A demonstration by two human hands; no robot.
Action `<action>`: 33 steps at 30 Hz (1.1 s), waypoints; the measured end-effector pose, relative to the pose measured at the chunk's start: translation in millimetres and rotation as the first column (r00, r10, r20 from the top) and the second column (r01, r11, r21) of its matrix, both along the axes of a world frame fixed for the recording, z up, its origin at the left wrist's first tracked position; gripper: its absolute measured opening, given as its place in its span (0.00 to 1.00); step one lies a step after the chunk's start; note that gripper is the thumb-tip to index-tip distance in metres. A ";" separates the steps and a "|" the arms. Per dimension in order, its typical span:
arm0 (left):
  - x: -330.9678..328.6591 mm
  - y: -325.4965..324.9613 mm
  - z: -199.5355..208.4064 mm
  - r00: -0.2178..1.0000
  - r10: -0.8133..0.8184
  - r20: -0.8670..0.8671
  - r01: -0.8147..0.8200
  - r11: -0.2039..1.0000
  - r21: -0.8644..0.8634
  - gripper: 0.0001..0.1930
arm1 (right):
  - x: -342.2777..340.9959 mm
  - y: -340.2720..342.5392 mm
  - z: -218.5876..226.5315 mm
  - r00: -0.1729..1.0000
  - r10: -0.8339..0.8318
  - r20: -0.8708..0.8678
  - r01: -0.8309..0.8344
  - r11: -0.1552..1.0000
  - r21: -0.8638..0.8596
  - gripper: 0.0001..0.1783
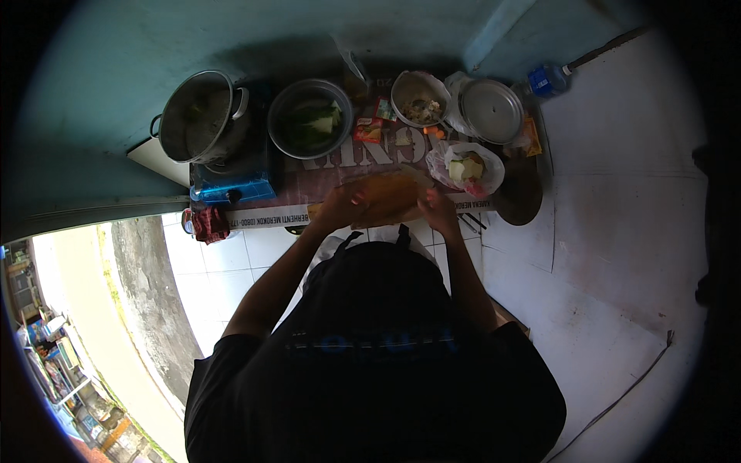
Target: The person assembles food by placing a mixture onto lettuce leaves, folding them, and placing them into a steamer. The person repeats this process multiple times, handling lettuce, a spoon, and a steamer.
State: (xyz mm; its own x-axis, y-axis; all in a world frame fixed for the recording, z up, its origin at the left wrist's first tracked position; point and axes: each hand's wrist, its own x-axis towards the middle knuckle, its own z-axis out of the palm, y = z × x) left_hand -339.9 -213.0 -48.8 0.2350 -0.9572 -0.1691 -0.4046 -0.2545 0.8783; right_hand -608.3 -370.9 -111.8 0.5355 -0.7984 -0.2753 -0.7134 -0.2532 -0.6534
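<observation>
A brown wooden cutting board (390, 202) lies at the front edge of the low table, right before me. At its left side is my left hand (340, 207), with fingers curled in over the wood. My right hand (438, 212) is by the board's right end, its fingers bent together. Dim light hides what either hand grips, if anything. Just beyond the right hand, a white plastic bag (494, 171) lies open around pale green, peeled vegetable pieces (466, 170). Orange pieces (434, 132) rest behind the bag.
A large metal pot (174, 135) stands on a blue gas stove (239, 185) at left. Beside it, a basin (278, 139) holds greens in water. Farther right are a bowl of food (422, 110), a round metal lid (492, 112), small packets (368, 130) and a blue-labelled bottle (546, 80).
</observation>
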 end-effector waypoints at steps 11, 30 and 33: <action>-38.2 -11.7 -60.2 0.978 0.203 0.042 -0.206 0.974 0.095 0.10 | 28.4 -63.8 8.0 0.975 0.070 0.211 -0.043 0.990 -0.133 0.19; 130.3 -132.1 -91.0 0.720 0.309 0.621 -0.570 0.773 0.277 0.20 | 56.1 0.2 35.1 0.929 0.160 0.334 -0.208 0.972 0.111 0.13; 132.6 -124.0 -86.3 0.718 0.347 0.604 -0.587 0.768 0.256 0.17 | 40.2 -6.6 34.5 0.937 0.145 0.319 -0.193 0.974 0.122 0.13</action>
